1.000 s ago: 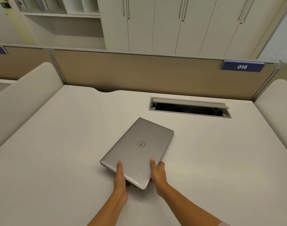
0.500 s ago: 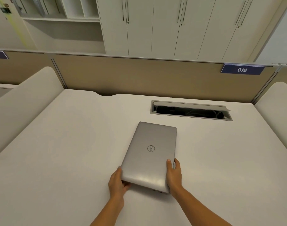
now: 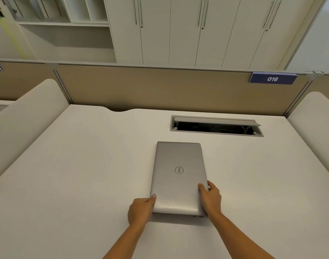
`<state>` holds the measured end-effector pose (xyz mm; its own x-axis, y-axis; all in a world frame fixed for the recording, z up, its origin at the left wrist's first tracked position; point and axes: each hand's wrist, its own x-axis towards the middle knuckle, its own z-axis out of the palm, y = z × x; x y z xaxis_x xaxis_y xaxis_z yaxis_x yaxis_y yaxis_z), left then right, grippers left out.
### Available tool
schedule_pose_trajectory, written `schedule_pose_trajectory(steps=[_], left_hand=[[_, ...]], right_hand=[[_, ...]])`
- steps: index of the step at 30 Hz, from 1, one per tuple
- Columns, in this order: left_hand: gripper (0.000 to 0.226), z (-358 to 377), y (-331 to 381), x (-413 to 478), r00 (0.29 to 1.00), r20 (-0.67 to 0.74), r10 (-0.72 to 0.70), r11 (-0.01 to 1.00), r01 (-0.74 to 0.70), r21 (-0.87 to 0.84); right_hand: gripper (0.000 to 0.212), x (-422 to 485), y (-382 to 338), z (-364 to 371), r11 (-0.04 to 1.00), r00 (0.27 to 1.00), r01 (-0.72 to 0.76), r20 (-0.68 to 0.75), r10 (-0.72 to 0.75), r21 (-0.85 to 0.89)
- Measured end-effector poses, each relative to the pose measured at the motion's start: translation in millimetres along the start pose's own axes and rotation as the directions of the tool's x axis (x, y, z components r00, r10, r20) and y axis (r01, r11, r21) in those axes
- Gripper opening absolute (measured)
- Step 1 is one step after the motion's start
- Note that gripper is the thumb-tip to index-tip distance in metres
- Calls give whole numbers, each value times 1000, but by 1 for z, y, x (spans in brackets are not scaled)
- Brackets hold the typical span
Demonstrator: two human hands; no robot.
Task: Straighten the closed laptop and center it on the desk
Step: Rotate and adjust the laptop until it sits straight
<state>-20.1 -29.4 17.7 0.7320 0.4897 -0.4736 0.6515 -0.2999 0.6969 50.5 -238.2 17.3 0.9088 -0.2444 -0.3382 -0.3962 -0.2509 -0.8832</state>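
A closed silver laptop (image 3: pixel 178 172) lies flat on the pale desk (image 3: pixel 76 174), its long sides running away from me and its short near edge facing me. It sits close to the desk's middle, square to the back partition. My left hand (image 3: pixel 141 209) grips the near left corner, thumb on the lid. My right hand (image 3: pixel 210 199) holds the near right edge, thumb on top and fingers down the side.
An open cable hatch (image 3: pixel 217 126) is cut into the desk just beyond the laptop, to the right. A tan partition (image 3: pixel 160 88) with a blue sign "016" (image 3: pixel 273 79) closes the back. Padded side dividers (image 3: pixel 23 124) flank the desk.
Both hands have turned the laptop clockwise from a diagonal lie to straight, and shifted it right toward the desk's middle. My hands have slid onto its near corners.
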Motion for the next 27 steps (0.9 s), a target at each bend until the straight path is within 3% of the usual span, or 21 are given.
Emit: schedule_pose_trajectory(steps=[6, 12, 20, 27], left_hand=[[49, 8, 9, -15, 993, 95, 76, 974, -94, 206], [58, 28, 9, -38, 990, 66, 127, 918, -143, 371], [49, 43, 10, -47, 979, 58, 196, 793, -193, 577], [52, 45, 5, -34, 963, 99, 251, 707, -252, 661]], right_hand=[[23, 6, -3, -21, 974, 995, 85, -27, -93, -211], [22, 11, 3, -38, 884, 994, 93, -10, -110, -457], [37, 8, 0, -36, 878, 1000, 16, 15, -10, -479], [56, 0, 9, -27, 858, 999, 9, -37, -33, -513]])
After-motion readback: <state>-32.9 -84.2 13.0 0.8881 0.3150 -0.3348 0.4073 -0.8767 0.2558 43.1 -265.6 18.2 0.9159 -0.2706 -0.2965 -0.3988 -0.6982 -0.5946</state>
